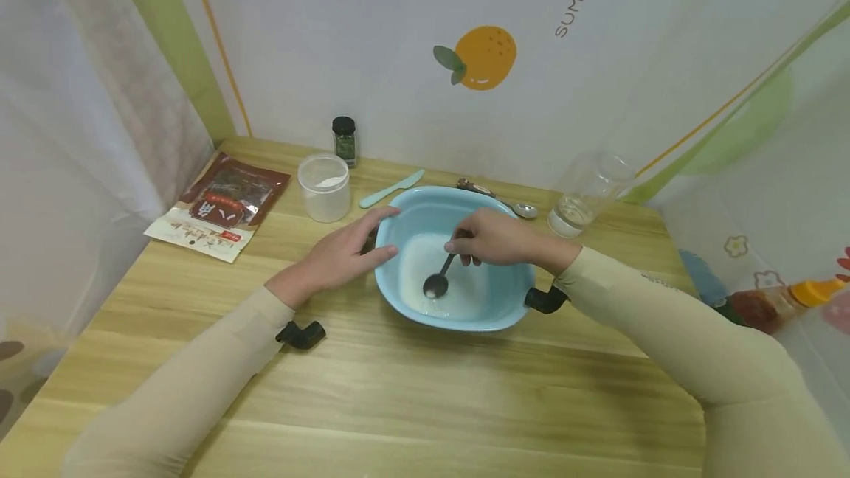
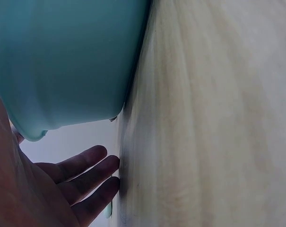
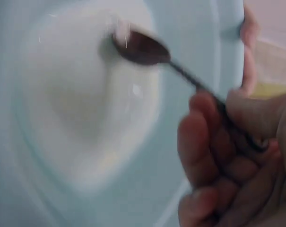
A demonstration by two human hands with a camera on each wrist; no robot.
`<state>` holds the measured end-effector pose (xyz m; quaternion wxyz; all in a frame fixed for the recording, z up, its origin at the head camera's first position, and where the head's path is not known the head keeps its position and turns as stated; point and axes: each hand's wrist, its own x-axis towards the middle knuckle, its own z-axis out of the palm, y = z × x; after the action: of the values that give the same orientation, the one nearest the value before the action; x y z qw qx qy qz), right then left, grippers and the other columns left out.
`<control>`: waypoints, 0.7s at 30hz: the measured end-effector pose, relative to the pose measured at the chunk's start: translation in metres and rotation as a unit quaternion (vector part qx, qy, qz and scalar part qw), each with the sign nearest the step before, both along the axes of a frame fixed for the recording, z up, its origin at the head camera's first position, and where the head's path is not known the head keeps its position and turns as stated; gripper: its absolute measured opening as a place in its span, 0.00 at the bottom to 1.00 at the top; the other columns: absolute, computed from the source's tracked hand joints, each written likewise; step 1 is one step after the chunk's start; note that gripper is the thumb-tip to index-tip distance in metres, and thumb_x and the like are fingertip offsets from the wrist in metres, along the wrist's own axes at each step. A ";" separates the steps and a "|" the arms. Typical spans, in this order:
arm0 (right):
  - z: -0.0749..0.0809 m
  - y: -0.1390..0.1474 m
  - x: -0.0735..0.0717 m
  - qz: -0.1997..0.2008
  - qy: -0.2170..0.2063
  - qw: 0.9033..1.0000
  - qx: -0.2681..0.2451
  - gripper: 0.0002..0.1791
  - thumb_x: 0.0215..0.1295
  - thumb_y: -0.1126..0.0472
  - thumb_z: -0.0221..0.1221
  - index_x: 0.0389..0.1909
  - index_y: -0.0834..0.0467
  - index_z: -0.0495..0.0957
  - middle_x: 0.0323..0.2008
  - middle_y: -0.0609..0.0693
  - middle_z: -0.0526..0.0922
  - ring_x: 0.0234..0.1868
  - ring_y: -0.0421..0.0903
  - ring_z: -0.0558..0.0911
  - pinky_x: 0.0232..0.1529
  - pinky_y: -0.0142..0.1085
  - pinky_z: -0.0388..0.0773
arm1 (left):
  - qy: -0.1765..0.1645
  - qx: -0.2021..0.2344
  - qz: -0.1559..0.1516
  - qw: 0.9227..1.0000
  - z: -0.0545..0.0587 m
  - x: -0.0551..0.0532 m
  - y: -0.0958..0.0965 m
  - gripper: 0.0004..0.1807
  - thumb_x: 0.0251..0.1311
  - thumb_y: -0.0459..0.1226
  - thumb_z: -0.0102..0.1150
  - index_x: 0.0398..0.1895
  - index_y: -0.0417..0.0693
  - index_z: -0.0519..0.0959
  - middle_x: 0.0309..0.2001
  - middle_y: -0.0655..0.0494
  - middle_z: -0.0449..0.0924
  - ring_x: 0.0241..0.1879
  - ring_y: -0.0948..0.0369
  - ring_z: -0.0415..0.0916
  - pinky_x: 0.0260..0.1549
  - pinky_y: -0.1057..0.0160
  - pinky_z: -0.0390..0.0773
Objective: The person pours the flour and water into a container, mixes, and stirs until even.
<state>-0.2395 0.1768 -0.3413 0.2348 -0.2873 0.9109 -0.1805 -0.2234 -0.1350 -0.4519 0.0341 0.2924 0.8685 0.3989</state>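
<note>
A light blue plastic basin [image 1: 392, 297] stands on the table with white, milky liquid [image 1: 474, 293] in it. My right hand [image 1: 501, 238] pinches the handle of a dark spoon [image 1: 435, 285] between thumb and fingers, over the basin. In the right wrist view a small white lump sits at the tip of the spoon [image 3: 143, 48]. At the basin's left rim, my left hand [image 1: 341, 253] rests its thumb and forefinger. The left wrist view has the other fingers [image 2: 88, 168] stretched out, apart from the basin wall [image 2: 72, 61].
Behind the basin are a tub of white powder [image 1: 324, 194], a black-lidded jar [image 1: 344, 142], a pale green knife [image 1: 392, 189] and a metal spoon [image 1: 524, 210]. A tall glass [image 1: 584, 198] stands right; a brown-and-cream packet [image 1: 222, 205] lies left. A yellow-capped bottle [image 1: 764, 305] is far right.
</note>
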 end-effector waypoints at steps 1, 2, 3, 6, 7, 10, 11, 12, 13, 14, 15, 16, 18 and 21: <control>0.001 0.001 -0.001 -0.012 0.014 1.000 0.008 0.17 0.86 0.52 0.61 0.40 0.60 0.90 0.27 0.47 0.86 0.27 0.43 0.79 0.34 0.39 0.74 | 0.000 0.000 0.000 1.000 0.000 0.000 0.000 0.39 0.81 0.65 0.52 0.88 0.67 0.57 0.75 0.49 0.77 0.70 0.49 0.79 0.59 0.36 0.82; 0.003 0.003 -0.002 -0.021 0.027 0.999 0.016 0.17 0.85 0.52 0.61 0.39 0.59 0.89 0.26 0.47 0.86 0.26 0.42 0.79 0.33 0.39 0.73 | 0.000 0.000 0.000 1.000 0.000 0.000 0.000 0.40 0.81 0.65 0.52 0.88 0.67 0.57 0.76 0.49 0.77 0.71 0.49 0.78 0.59 0.36 0.82; 0.003 0.005 -0.003 -0.031 0.031 0.999 0.024 0.17 0.85 0.53 0.61 0.37 0.58 0.89 0.24 0.46 0.84 0.25 0.42 0.77 0.33 0.39 0.72 | 0.001 -0.001 0.000 1.000 -0.001 0.000 0.000 0.40 0.81 0.65 0.52 0.88 0.67 0.57 0.76 0.49 0.76 0.71 0.48 0.78 0.59 0.36 0.82; 0.005 0.006 -0.004 -0.013 -0.002 0.999 0.029 0.17 0.85 0.54 0.62 0.36 0.58 0.89 0.22 0.46 0.83 0.24 0.43 0.74 0.34 0.40 0.71 | 0.002 -0.001 0.003 1.000 -0.001 0.000 -0.002 0.39 0.81 0.65 0.51 0.88 0.67 0.58 0.76 0.49 0.76 0.71 0.48 0.78 0.58 0.36 0.82; 0.004 0.006 -0.004 0.002 -0.021 1.000 0.022 0.17 0.85 0.54 0.62 0.37 0.59 0.89 0.23 0.46 0.84 0.25 0.43 0.75 0.35 0.40 0.71 | 0.002 0.000 0.004 1.000 -0.001 0.000 -0.002 0.39 0.81 0.65 0.51 0.88 0.67 0.58 0.76 0.49 0.76 0.71 0.48 0.78 0.57 0.36 0.82; 0.001 0.001 -0.005 0.028 -0.052 0.998 -0.004 0.18 0.85 0.52 0.62 0.40 0.60 0.90 0.26 0.47 0.86 0.27 0.42 0.78 0.36 0.39 0.72 | 0.004 0.002 0.006 1.000 -0.001 0.000 -0.002 0.39 0.81 0.65 0.52 0.88 0.67 0.58 0.75 0.50 0.77 0.71 0.49 0.78 0.58 0.35 0.82; 0.000 -0.001 -0.005 0.025 -0.044 0.999 -0.006 0.18 0.85 0.51 0.62 0.41 0.60 0.90 0.26 0.47 0.87 0.27 0.42 0.79 0.35 0.39 0.72 | 0.003 0.003 0.006 1.000 -0.001 0.001 -0.002 0.39 0.81 0.65 0.52 0.88 0.67 0.58 0.75 0.50 0.77 0.70 0.49 0.79 0.58 0.35 0.82; 0.000 -0.002 -0.006 0.016 -0.026 1.000 -0.003 0.18 0.85 0.51 0.62 0.40 0.60 0.90 0.26 0.46 0.87 0.27 0.42 0.79 0.35 0.39 0.72 | 0.004 0.003 0.006 1.000 -0.002 0.001 -0.002 0.39 0.81 0.65 0.52 0.88 0.67 0.58 0.75 0.50 0.77 0.70 0.49 0.79 0.58 0.35 0.82; 0.001 -0.002 -0.007 0.003 -0.009 1.000 0.004 0.18 0.85 0.51 0.62 0.39 0.60 0.90 0.26 0.46 0.86 0.26 0.42 0.78 0.34 0.38 0.72 | 0.004 0.002 0.006 1.000 -0.002 0.001 -0.002 0.39 0.81 0.65 0.52 0.88 0.67 0.58 0.74 0.50 0.78 0.70 0.50 0.79 0.58 0.36 0.82; 0.001 -0.001 -0.008 -0.009 0.006 1.000 0.012 0.18 0.85 0.52 0.62 0.38 0.60 0.89 0.25 0.46 0.86 0.26 0.42 0.78 0.33 0.38 0.72 | 0.003 0.001 0.005 1.000 -0.003 0.001 -0.002 0.39 0.81 0.65 0.52 0.88 0.67 0.58 0.74 0.50 0.78 0.70 0.50 0.79 0.58 0.36 0.82; 0.003 -0.001 -0.009 -0.021 0.013 0.999 0.021 0.18 0.85 0.52 0.62 0.38 0.60 0.89 0.25 0.47 0.86 0.25 0.42 0.77 0.33 0.39 0.72 | 0.002 0.000 0.005 1.000 -0.003 0.001 -0.001 0.39 0.81 0.65 0.52 0.88 0.67 0.58 0.73 0.50 0.78 0.69 0.50 0.79 0.58 0.37 0.82; 0.004 -0.001 -0.009 -0.027 0.012 0.999 0.032 0.17 0.85 0.53 0.62 0.37 0.59 0.89 0.24 0.46 0.85 0.25 0.43 0.76 0.33 0.39 0.71 | 0.001 0.000 0.004 1.000 -0.004 0.001 -0.001 0.39 0.82 0.65 0.52 0.88 0.67 0.58 0.73 0.51 0.79 0.69 0.51 0.80 0.58 0.37 0.82; 0.005 -0.002 -0.009 -0.010 -0.005 0.999 0.042 0.17 0.85 0.54 0.62 0.36 0.59 0.89 0.23 0.45 0.85 0.25 0.44 0.77 0.33 0.39 0.71 | 0.002 0.000 0.004 1.000 -0.003 0.001 0.000 0.38 0.82 0.65 0.52 0.88 0.68 0.58 0.72 0.51 0.80 0.68 0.52 0.80 0.57 0.38 0.83; 0.001 -0.009 -0.008 0.029 -0.048 0.998 0.021 0.18 0.85 0.52 0.62 0.40 0.60 0.90 0.25 0.45 0.87 0.28 0.47 0.82 0.35 0.39 0.73 | -0.001 0.003 0.005 1.000 -0.002 0.001 0.000 0.38 0.82 0.64 0.53 0.87 0.68 0.58 0.70 0.52 0.81 0.66 0.53 0.82 0.55 0.39 0.83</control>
<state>-0.2479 0.1675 -0.3401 0.2893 -0.2998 0.8934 -0.1683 -0.2228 -0.1348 -0.4537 0.0318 0.2881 0.8686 0.4019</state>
